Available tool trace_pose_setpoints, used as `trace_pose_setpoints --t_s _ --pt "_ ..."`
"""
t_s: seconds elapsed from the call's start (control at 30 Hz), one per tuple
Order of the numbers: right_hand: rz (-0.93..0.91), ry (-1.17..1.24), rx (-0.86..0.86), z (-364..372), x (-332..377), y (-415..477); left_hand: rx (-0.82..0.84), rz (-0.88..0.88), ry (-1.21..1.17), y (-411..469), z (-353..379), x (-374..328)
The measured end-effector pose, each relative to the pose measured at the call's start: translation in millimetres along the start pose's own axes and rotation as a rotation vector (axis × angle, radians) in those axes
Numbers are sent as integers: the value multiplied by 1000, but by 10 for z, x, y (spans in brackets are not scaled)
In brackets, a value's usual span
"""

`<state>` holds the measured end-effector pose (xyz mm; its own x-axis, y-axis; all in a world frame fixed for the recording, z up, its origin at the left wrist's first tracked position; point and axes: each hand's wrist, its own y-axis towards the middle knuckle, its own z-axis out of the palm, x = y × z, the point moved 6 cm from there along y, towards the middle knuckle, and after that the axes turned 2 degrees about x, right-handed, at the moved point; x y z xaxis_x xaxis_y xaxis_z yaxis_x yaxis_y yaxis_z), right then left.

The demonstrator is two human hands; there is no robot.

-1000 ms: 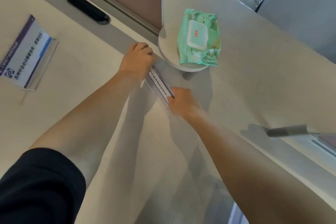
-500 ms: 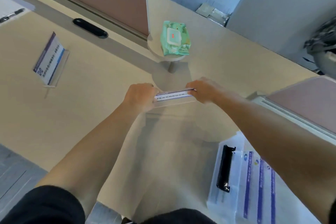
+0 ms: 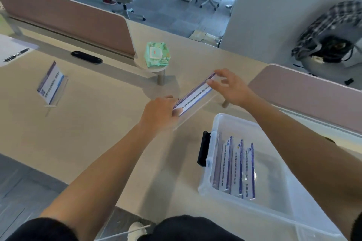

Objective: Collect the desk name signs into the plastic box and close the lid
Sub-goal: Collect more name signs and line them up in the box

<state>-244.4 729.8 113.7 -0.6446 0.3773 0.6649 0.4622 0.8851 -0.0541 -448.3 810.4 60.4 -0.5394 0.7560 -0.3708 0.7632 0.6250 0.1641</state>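
I hold a clear acrylic desk name sign [image 3: 194, 97] with a blue and white card above the desk, one end in each hand. My left hand [image 3: 159, 114] pinches its near end and my right hand [image 3: 230, 88] grips its far end. The sign hangs just left of and beyond the open clear plastic box [image 3: 219, 121], which stands at the desk's near right edge with several signs [image 3: 235, 168] lined up inside. Another sign [image 3: 51, 84] stands upright on the desk at the left. No lid can be made out.
A green wet-wipe pack [image 3: 156, 57] lies on a small round shelf behind the held sign. Pink desk dividers [image 3: 68, 17] run along the back and right. A black cable grommet [image 3: 86, 57] and a pen [image 3: 16, 55] lie at the far left.
The held sign has come up off the desk and moved toward me and right, near the box. My view has pulled back, bringing the box and its signs into sight.
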Motion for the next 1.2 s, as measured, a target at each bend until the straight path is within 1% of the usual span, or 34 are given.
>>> trace_pose_setpoints --t_s 0.07,0.17,0.23,0.3,0.37,0.43,0.57,0.63,0.67,0.77,0.87,0.9,1.0,1.07,1.2 --pt "43 83 -2 -144 -121 -178 -66 -8 -30 -47 -60 -354" --pt "171 420 66 -262 -292 -409 -164 -41 -97 -126 -82 -901" --pt "185 574 85 -374 -410 -573 -192 -76 -106 -175 12 -1277" --pt "139 630 40 -526 -511 -693 -231 -107 -100 -245 101 -1597" --pt "89 605 -13 -682 -611 -824 -237 -106 -127 -308 195 -1836" --pt "51 594 -26 -813 -746 -951 -158 -104 -289 -365 289 -2024" --pt "1 609 58 -1020 -893 -1195 262 -178 -796 -494 561 -2218" --pt "-27 648 90 -1092 -932 -1302 402 -191 -968 -599 648 -2304" --pt "-43 651 109 -1112 -925 -1350 434 -170 -1011 -646 664 -2362" --pt "-52 614 162 -1116 -949 -1449 439 -115 -1035 -726 706 -2535" --pt "49 621 244 -1062 -978 -1551 432 -118 -1103 -788 778 -2571" --pt "84 636 248 -1038 -990 -1580 435 -119 -1118 -809 806 -2556" --pt "121 667 136 -1007 -1043 -1658 467 -111 -1122 -869 891 -2516" --pt "161 699 52 -965 -1119 -1708 521 -87 -1078 -897 940 -2500" --pt "286 774 -22 -907 -1319 -1856 650 35 -961 -985 1046 -2543"
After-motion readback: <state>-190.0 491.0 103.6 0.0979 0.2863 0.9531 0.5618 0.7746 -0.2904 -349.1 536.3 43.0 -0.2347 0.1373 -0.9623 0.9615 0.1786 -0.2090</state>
